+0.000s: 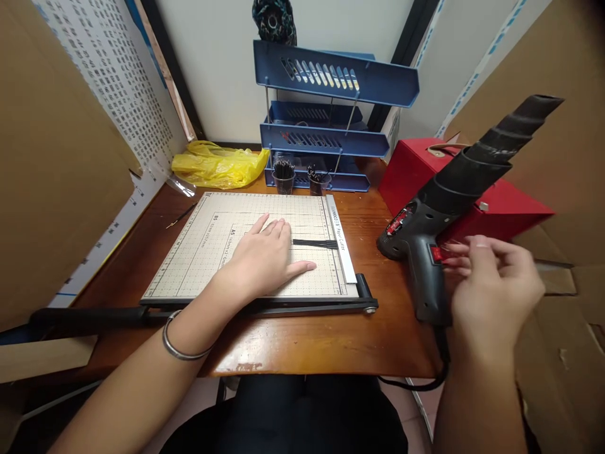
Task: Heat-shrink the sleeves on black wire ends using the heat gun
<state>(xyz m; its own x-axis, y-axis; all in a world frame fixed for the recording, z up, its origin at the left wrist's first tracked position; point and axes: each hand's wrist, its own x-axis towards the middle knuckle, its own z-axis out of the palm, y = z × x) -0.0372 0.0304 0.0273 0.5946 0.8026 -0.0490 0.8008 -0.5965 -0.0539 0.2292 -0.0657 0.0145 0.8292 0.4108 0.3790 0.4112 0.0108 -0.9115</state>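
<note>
In the head view, two small clear cups [284,184] stood at the far side of the tabletop [326,340], each holding thin dark pieces too many to count. Behind them rose one blue rack [366,145] of three tiers, with one dark patterned bundle [274,22] on top; one yellow bag [220,165] lay to its left, one red box [501,217] sat to its right. One bundle of black strands [314,243] lay on the single paper cutter [189,252], its right end at the white strip. The left hand [265,252] pressed flat at the strands' left end, fingers close together, thumb spread. The right hand [496,284] was near one heat gun [444,189], fingers bent inward; whether they pinched anything, I could not tell.
</note>
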